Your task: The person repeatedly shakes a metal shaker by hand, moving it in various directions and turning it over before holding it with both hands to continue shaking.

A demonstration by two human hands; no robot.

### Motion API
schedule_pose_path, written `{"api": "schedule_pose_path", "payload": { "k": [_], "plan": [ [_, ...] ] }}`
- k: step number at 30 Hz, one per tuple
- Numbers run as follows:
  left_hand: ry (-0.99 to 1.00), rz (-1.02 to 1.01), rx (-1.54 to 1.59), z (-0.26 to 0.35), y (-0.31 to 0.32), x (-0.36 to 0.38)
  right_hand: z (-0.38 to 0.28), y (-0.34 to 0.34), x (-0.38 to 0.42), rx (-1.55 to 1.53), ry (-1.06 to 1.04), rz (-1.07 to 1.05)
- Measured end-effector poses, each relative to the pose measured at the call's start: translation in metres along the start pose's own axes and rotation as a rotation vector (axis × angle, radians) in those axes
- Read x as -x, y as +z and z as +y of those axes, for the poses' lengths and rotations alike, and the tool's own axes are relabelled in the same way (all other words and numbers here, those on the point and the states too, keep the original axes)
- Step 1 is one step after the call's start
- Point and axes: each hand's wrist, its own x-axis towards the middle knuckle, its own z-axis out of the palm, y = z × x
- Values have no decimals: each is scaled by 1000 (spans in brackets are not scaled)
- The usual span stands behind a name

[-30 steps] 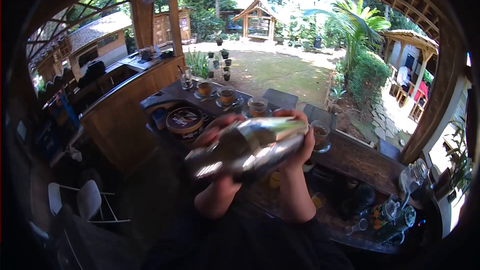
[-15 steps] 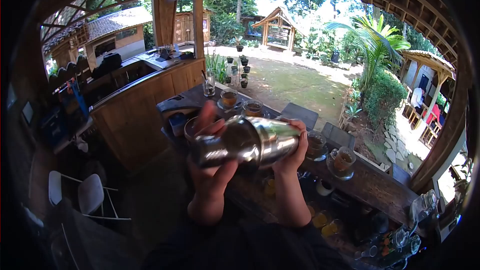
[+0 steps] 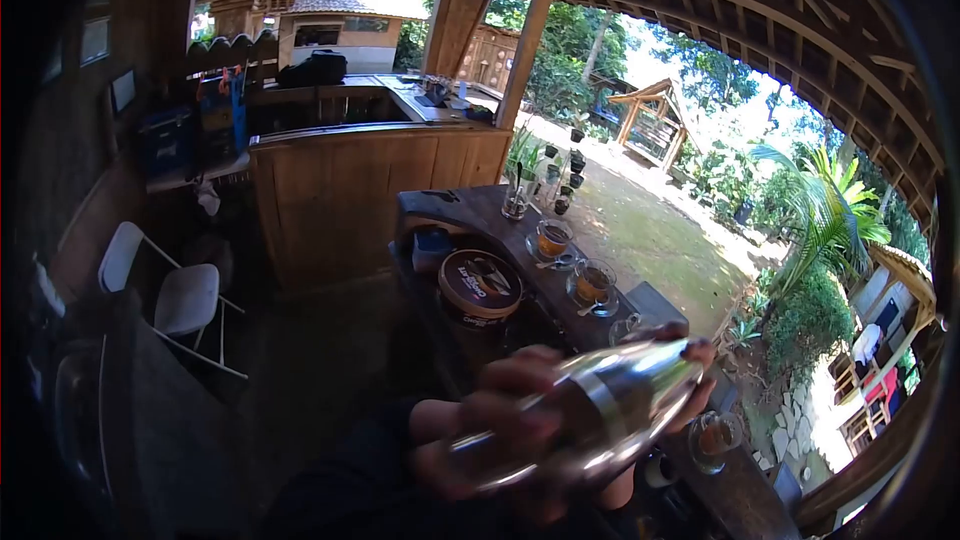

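Note:
A shiny metal cocktail shaker (image 3: pixel 610 402) lies slantwise across the lower middle of the view, smeared by motion. Around its lower-left end my left hand (image 3: pixel 505 420) is closed, the fingers blurred. My right hand (image 3: pixel 697 385) grips the upper-right end, with fingertips showing past the metal. Behind the shaker, on the dark wooden counter (image 3: pixel 465 202), stand glass cups of amber drink on saucers: one cup (image 3: pixel 553 238) farther off and another cup (image 3: pixel 592 282) closer. The shaker partly hides a further glass.
A round tin (image 3: pixel 481 285) and a small blue container (image 3: pixel 432 249) sit on a lower shelf left of the cups. A glass holding utensils (image 3: pixel 514 203) stands at the counter's far end. Another cup (image 3: pixel 716 435) is at right. A white folding chair (image 3: pixel 187 300) stands at left.
The view has turned left and tilted. Both hands, still holding the shaker, now appear lower and farther right. The round tin, mostly hidden before, now shows.

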Motion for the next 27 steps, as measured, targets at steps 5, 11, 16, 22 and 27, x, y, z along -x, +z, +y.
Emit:
{"api": "schedule_pose_path", "payload": {
  "k": [5,11,16,22,27],
  "plan": [
    [41,350,103,-18,-18,-9,29,9,-4,279,-193,-189],
    [-124,-172,-177,-48,-48,13,62,-53,-14,38,54,179],
    [-111,287,483,11,-59,-24,44,31,5,216,-181,-391],
    [-408,-201,-233,-66,-77,29,79,-84,-24,306,-10,231],
    [-5,138,-347,-34,-99,-2,61,31,-6,346,-237,-435]
  ]
}}
